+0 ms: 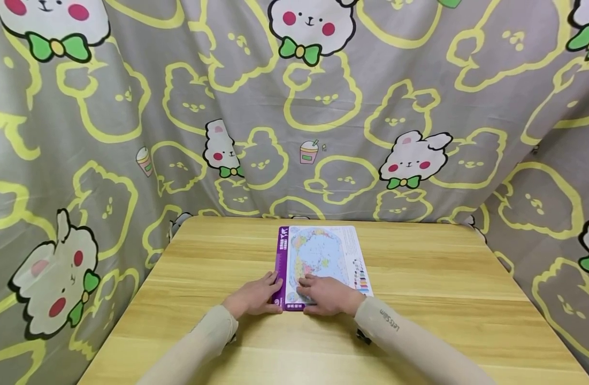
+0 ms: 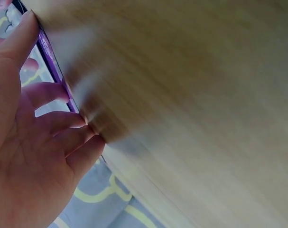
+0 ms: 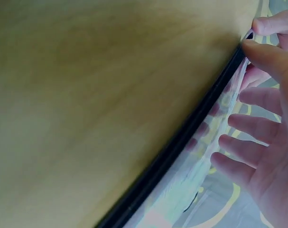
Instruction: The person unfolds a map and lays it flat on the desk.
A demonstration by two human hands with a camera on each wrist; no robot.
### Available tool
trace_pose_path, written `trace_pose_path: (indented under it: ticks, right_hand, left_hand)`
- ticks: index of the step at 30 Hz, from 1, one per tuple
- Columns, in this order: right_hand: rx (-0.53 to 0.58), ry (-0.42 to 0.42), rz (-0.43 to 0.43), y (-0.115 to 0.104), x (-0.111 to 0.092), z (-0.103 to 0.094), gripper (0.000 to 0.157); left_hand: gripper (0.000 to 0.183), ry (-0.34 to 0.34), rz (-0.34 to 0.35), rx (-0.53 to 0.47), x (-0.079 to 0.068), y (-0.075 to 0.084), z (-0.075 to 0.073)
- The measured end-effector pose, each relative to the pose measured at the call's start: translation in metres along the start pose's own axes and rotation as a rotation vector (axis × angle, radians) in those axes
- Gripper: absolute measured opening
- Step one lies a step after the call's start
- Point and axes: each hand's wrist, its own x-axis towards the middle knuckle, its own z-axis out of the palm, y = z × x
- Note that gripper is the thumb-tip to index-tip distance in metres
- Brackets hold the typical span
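A glossy world map board (image 1: 325, 254) with a purple border lies flat on the wooden table, its printing turned sideways to me. At its near left corner is my left hand (image 1: 255, 297), fingertips touching the purple border and the table beside it. Over the lower part of the map, my right hand (image 1: 330, 297) spreads its fingers, with the thumb at the near edge. In the right wrist view the board's dark edge (image 3: 181, 130) shows, and the right fingers (image 3: 248, 126) are nearly straight above the shiny surface. Neither hand visibly grips the board.
The wooden table (image 1: 203, 256) extends around the board on all sides. Behind and beside it hangs a grey curtain (image 1: 255, 96) with yellow outlines and cartoon rabbits. Pale sleeves (image 1: 405, 331) cover both forearms.
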Motion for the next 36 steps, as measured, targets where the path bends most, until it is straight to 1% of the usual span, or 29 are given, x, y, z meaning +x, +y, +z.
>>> trace_pose_path:
  ticks: [4, 7, 11, 15, 21, 25, 28, 36]
  right_hand:
    - [-0.017, 0.027, -0.018, 0.0, -0.004, -0.005, 0.056]
    - [-0.009, 0.055, -0.03, 0.0, -0.008, -0.01, 0.052]
    - [0.008, 0.11, -0.048, 0.001, -0.014, -0.015, 0.045]
    - [0.001, 0.159, -0.062, 0.002, -0.019, -0.02, 0.042]
    - [-0.066, 0.232, -0.08, 0.003, -0.023, -0.026, 0.038]
    - [-0.178, 0.278, -0.119, 0.004, -0.026, -0.031, 0.033]
    - [-0.244, 0.286, -0.134, 0.004, -0.028, -0.034, 0.033]
    - [-0.26, 0.287, -0.121, 0.003, -0.035, -0.037, 0.036]
  left_hand:
    - [0.083, -0.002, 0.007, 0.008, 0.0, 0.001, 0.0]
    - [0.083, -0.007, 0.007, 0.013, 0.0, 0.002, -0.001]
    - [0.083, -0.001, 0.011, 0.025, 0.0, 0.002, 0.0]
    - [0.082, 0.006, 0.016, 0.028, -0.001, 0.003, 0.0]
    - [0.081, 0.018, 0.017, 0.014, -0.001, 0.003, -0.002]
    - [0.081, 0.025, 0.014, 0.015, -0.001, 0.002, -0.004]
    - [0.081, 0.026, 0.017, 0.011, 0.0, 0.001, -0.005]
    - [0.082, 0.01, 0.012, -0.002, 0.001, 0.001, -0.002]
